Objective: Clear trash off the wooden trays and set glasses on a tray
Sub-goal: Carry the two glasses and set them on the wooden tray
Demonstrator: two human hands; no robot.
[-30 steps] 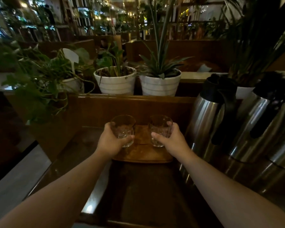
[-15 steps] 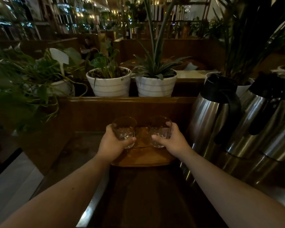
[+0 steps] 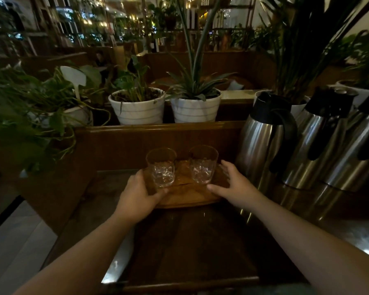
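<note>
Two clear patterned glasses stand upright side by side on a small wooden tray [image 3: 188,199]: the left glass [image 3: 161,167] and the right glass [image 3: 203,165]. My left hand [image 3: 136,194] sits at the tray's left edge, thumb lying on the tray just below the left glass, fingers off the glass. My right hand [image 3: 230,184] hovers at the tray's right side with fingers spread, a small gap between it and the right glass. Neither hand holds anything.
A larger dark wooden tray [image 3: 190,241] lies in front of the small one. Three steel thermos jugs [image 3: 262,145] stand close on the right. A wooden ledge behind carries white plant pots [image 3: 136,107] and leafy plants at left.
Both hands were wrapped around the glasses before. Now the glasses rest on the small tray and both hands have let go and slid outward and down.
</note>
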